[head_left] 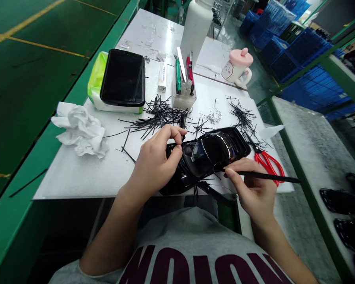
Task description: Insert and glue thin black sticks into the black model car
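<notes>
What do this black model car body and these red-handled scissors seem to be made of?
The model car body looks like glossy black moulded plastic, given its mirror-like highlights, though painted metal is possible. The scissors' red handles look like moulded plastic, evenly coloured.

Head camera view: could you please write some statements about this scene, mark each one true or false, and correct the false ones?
1. The left hand holds a glossy black model car body. True.
2. The right hand holds red-handled scissors. False: it holds a thin black strip; the scissors lie on the white board.
3. Many loose black strips lie scattered on the board. True.
4. The crumpled tissue lies right of the car body. False: it lies to the left.
5. A pink-lidded mug stands beyond the hands. True.
</notes>
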`<state>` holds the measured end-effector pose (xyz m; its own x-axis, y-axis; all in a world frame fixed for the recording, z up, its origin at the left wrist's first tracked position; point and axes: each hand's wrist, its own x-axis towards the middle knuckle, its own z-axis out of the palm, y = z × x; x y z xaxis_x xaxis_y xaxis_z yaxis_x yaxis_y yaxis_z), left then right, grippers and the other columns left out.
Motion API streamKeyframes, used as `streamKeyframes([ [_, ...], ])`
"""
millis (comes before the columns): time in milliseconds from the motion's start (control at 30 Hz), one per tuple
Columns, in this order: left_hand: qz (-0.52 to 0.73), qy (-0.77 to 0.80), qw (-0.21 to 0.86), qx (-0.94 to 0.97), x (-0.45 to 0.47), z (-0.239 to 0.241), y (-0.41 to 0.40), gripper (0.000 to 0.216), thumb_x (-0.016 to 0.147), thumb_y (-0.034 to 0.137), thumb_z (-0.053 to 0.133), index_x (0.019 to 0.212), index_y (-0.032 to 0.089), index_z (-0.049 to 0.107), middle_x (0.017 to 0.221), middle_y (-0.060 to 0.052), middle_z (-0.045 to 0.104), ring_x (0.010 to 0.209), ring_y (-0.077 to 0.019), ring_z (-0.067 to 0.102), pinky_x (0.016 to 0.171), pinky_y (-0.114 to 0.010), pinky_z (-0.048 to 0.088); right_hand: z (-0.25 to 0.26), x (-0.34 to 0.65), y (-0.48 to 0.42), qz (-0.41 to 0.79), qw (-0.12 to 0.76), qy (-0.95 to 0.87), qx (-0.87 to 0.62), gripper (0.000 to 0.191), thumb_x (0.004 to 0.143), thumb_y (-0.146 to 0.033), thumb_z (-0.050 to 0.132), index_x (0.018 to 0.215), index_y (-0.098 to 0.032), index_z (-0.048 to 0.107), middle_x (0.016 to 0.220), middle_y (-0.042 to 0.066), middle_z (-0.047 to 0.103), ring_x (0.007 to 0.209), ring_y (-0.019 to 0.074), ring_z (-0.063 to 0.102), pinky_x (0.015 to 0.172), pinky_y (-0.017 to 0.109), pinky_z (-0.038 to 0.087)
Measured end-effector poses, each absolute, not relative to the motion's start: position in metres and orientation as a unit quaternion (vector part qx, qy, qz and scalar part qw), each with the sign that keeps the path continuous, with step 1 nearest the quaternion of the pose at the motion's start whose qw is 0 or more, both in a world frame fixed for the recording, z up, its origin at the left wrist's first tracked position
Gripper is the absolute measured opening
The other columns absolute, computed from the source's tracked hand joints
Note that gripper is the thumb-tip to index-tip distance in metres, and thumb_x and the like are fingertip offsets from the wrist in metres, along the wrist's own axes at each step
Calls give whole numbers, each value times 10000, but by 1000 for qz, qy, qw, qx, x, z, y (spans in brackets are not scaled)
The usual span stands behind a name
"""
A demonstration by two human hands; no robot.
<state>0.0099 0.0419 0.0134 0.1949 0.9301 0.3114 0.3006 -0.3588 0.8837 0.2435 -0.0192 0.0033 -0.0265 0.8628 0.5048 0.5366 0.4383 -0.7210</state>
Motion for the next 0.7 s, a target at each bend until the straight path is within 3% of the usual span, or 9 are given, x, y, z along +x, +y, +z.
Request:
streamKeyframes([
  [700, 452, 447, 343, 692, 10, 13, 42, 195, 876, 38, 504, 847, 224, 451, 1119, -9, 671, 1096, -183, 642, 938, -319, 453, 6, 242, -17, 166, 474, -709, -495, 152, 849, -81, 686, 842, -233, 677, 797, 10, 706, 773, 209, 658, 735, 409, 475],
])
